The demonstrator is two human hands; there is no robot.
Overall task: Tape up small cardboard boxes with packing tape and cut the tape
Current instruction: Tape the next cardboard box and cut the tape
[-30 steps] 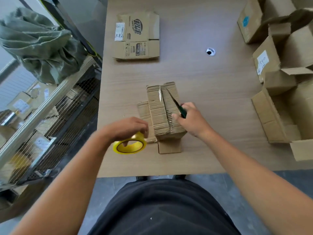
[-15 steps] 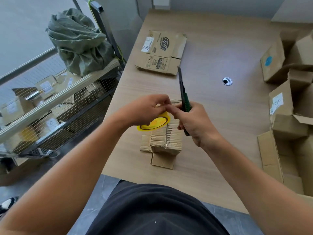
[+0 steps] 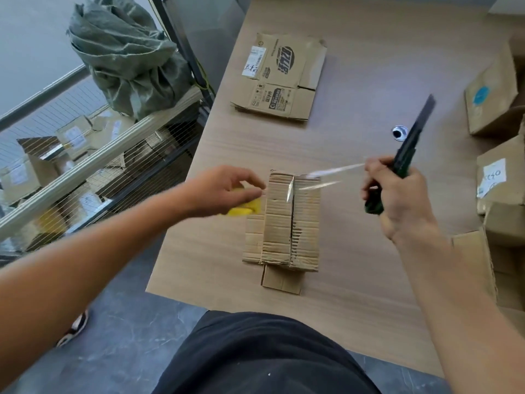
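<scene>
holding tape (image 3: 335,168) taut, likely to lay it flat, over the small box (image 3: 292,220) on the bench (image 3: 355,81) between both hands: left hand (image 3: 224,186) curls round the yellow roll (image 3: 244,209), right hand (image 3: 397,200) grips the knife (image 3: 409,146) and seemingly pinches the tape's end.

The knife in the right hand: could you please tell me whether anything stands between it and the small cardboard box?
Nothing blocks it. Between the knife in the right hand and the small cardboard box lies only bare table, crossed by a clear tape strand running from the box's far edge towards that hand.
</scene>
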